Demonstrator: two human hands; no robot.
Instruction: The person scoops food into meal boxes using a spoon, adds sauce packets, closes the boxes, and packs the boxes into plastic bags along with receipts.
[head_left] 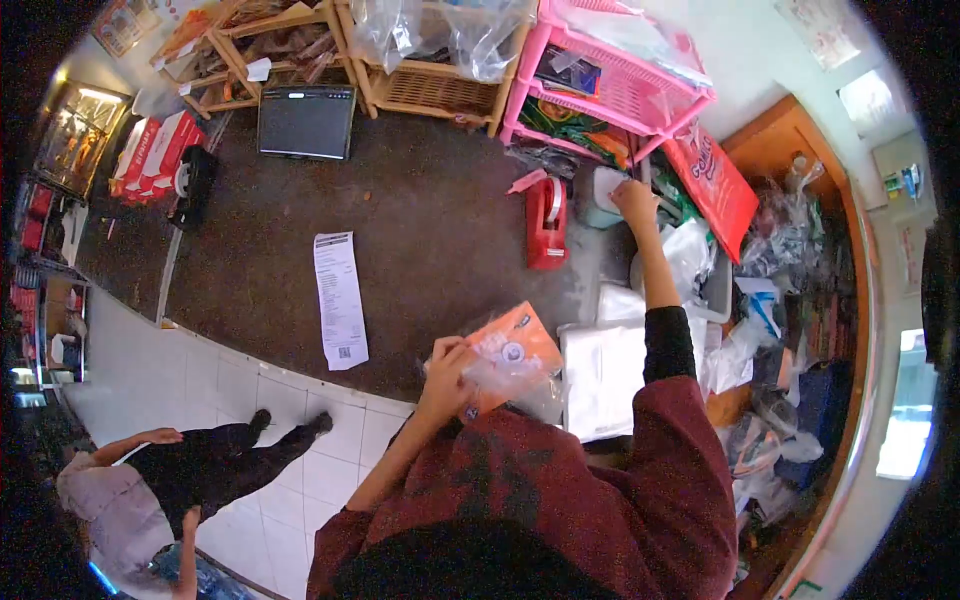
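Note:
My left hand [447, 380] is closed on the near left edge of a flat orange box [515, 345], which has a round pale emblem and clear plastic around it. The box is held tilted at the counter's front edge, close to my body. My right arm stretches far forward, and my right hand [636, 203] is at a small greyish container [603, 196] below the pink rack. Its fingers are bent together; what they grip, if anything, is too small to make out. A red tape dispenser [547, 225] stands left of that container.
A long printed receipt [341, 300] lies on the dark counter [250, 240]. Behind are a black tablet [306, 122], wooden racks [437, 90] and a pink rack [620, 75]. White plastic bags [605, 375] lie beside me. Another person [130, 500] is across the counter, at left.

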